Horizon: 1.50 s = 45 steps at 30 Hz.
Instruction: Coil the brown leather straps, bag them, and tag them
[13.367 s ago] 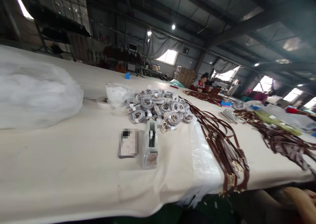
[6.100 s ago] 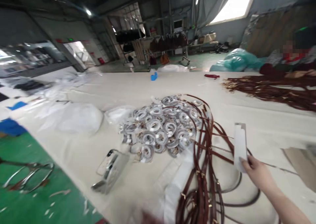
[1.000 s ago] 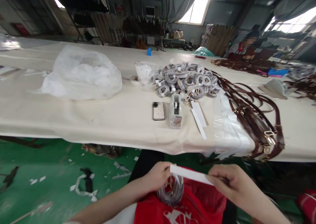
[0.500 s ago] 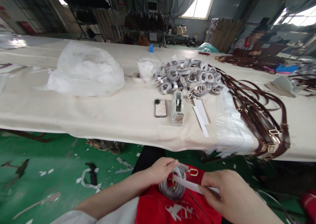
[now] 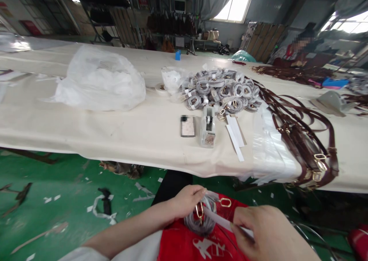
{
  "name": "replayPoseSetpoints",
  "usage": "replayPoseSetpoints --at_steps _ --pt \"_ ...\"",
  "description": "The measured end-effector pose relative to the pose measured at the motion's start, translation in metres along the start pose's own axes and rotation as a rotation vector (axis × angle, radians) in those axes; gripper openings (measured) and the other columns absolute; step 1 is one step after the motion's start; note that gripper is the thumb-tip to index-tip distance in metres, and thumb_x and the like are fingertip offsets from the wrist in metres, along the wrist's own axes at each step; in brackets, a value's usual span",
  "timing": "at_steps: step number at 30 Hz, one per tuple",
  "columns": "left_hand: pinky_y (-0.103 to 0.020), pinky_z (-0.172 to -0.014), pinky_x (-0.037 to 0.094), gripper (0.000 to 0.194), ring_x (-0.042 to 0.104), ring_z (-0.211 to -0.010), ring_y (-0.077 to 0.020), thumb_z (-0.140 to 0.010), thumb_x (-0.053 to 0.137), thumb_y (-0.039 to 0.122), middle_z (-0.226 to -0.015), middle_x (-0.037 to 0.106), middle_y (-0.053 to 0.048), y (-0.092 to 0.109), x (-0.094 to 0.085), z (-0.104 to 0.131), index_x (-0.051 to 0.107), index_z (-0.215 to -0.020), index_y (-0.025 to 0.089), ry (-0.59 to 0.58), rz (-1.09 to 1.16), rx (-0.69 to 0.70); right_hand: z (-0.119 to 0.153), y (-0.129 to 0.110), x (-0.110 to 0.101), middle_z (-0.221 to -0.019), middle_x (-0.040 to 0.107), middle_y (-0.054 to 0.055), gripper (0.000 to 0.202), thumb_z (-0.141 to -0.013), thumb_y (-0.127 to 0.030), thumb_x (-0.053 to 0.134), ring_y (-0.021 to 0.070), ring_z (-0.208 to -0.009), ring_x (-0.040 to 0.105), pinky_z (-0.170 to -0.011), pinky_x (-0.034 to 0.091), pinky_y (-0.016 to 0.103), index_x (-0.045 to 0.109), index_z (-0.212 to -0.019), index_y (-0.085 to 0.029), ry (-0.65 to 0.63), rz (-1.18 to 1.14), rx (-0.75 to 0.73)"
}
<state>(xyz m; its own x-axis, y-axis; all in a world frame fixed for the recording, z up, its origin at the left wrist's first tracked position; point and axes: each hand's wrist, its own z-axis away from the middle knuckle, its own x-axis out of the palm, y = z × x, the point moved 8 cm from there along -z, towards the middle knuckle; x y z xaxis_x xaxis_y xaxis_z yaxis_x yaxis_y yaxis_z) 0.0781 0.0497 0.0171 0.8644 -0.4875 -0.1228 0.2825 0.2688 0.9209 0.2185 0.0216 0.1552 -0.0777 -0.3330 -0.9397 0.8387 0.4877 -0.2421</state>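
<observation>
My left hand [image 5: 187,201] is closed on the top of a coiled strap [image 5: 202,228] wrapped in greyish clear plastic, held above my red apron [image 5: 175,242]. A gold clasp [image 5: 199,211] hangs inside the coil, and a gold oval ring [image 5: 225,202] sticks out to its right. My right hand [image 5: 260,226] pinches a white strip [image 5: 220,219] between thumb and fingers. The strip's far end runs into the coil, near the clasp; how it lies there I cannot tell.
On the cream-covered table [image 5: 138,134] are a pile of wrapped coils [image 5: 221,88], a tape dispenser [image 5: 208,127], a phone-like item [image 5: 188,126], loose white strips [image 5: 235,138], plastic sleeves [image 5: 270,146], brown straps [image 5: 304,138] and a big plastic bag [image 5: 103,81]. Another person [image 5: 296,50] sits far right.
The gold clasp inside the coil now shows more fully. My right hand, with the strip, has dropped slightly. My left hand keeps its hold, and the table view has shifted a little.
</observation>
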Motion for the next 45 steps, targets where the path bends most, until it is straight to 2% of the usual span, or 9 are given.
replayPoseSetpoints --at_steps 10,19,24,29,34,37,39,42,45 --pt "-0.027 -0.069 0.043 0.045 0.057 -0.074 -0.0192 -0.097 0.037 0.046 -0.078 0.064 -0.005 0.020 -0.001 0.005 0.063 -0.074 0.017 0.051 -0.265 0.118 -0.020 -0.019 -0.004 -0.057 0.073 0.004 0.017 -0.075 -0.018 0.060 0.0224 -0.048 0.067 -0.047 0.020 0.034 0.068 -0.061 -0.026 0.068 0.151 -0.017" --pt "-0.026 -0.067 0.044 0.038 0.061 -0.076 -0.0196 -0.097 0.037 0.037 -0.082 0.070 -0.005 0.026 0.004 0.007 0.063 -0.076 0.017 -0.024 -0.217 0.156 -0.059 -0.028 0.040 -0.076 0.078 0.009 0.021 -0.088 -0.008 0.055 0.0233 -0.064 0.072 -0.050 0.029 0.031 0.074 -0.091 -0.016 -0.013 0.130 0.006" --pt "-0.026 -0.065 0.041 0.042 0.057 -0.070 -0.0183 -0.098 0.037 0.038 -0.074 0.064 -0.005 0.023 -0.002 0.006 0.060 -0.070 0.017 0.027 -0.332 0.178 -0.042 -0.009 0.027 -0.074 0.075 0.001 0.012 -0.087 -0.019 0.061 0.0188 -0.064 0.067 -0.056 0.033 0.028 0.069 -0.078 -0.022 0.045 -0.152 0.006" --pt "-0.026 -0.073 0.044 0.040 0.059 -0.078 -0.0183 -0.099 0.038 0.037 -0.081 0.064 -0.005 0.050 0.005 0.014 0.064 -0.077 0.017 -0.060 -0.360 0.357 -0.038 0.023 0.015 -0.068 0.067 -0.001 0.019 -0.088 -0.023 0.058 0.0163 -0.064 0.060 -0.061 0.037 0.026 0.065 -0.071 -0.021 0.174 -0.481 0.095" --pt "-0.026 -0.071 0.044 0.039 0.060 -0.075 -0.0178 -0.099 0.043 0.035 -0.075 0.065 -0.004 0.067 0.018 0.018 0.062 -0.070 0.018 -0.094 -0.473 0.461 -0.057 0.056 0.055 -0.059 0.059 -0.002 0.030 -0.084 -0.043 0.063 0.0154 -0.057 0.052 -0.056 0.039 0.025 0.063 -0.066 -0.018 0.294 -1.008 0.259" --pt "-0.026 -0.072 0.045 0.041 0.062 -0.077 -0.0168 -0.101 0.041 0.035 -0.079 0.067 -0.005 0.064 0.022 0.016 0.064 -0.072 0.017 -0.093 -0.454 0.455 -0.062 0.064 0.088 -0.051 0.054 -0.001 0.056 -0.089 -0.064 0.045 0.0143 -0.046 0.046 -0.048 0.036 0.025 0.062 -0.065 -0.017 0.237 -1.244 0.369" --pt "-0.025 -0.079 0.047 0.039 0.064 -0.085 -0.0172 -0.102 0.040 0.035 -0.088 0.070 -0.005 0.065 0.024 0.018 0.067 -0.079 0.018 -0.105 -0.421 0.480 -0.064 0.060 0.102 -0.049 0.050 -0.003 0.057 -0.084 -0.069 0.052 0.0127 -0.045 0.042 -0.046 0.033 0.024 0.060 -0.062 -0.017 0.191 -1.380 0.373" --pt "-0.027 -0.089 0.047 0.037 0.063 -0.096 -0.0188 -0.102 0.040 0.033 -0.101 0.068 -0.008 0.070 0.023 0.025 0.069 -0.083 0.017 -0.098 -0.406 0.509 -0.061 0.050 0.102 -0.053 0.046 -0.006 0.049 -0.066 -0.059 0.078 0.0110 -0.053 0.038 -0.053 0.033 0.023 0.052 -0.057 -0.018 0.242 -1.479 0.322" --pt "-0.031 -0.093 0.046 0.036 0.059 -0.104 -0.0217 -0.099 0.043 0.034 -0.111 0.060 -0.011 0.073 0.018 0.031 0.069 -0.080 0.017 -0.053 -0.447 0.489 -0.051 0.044 0.097 -0.057 0.049 -0.004 0.043 -0.074 -0.057 0.072 0.0115 -0.054 0.039 -0.055 0.034 0.024 0.056 -0.062 -0.018 0.306 -1.489 0.323"
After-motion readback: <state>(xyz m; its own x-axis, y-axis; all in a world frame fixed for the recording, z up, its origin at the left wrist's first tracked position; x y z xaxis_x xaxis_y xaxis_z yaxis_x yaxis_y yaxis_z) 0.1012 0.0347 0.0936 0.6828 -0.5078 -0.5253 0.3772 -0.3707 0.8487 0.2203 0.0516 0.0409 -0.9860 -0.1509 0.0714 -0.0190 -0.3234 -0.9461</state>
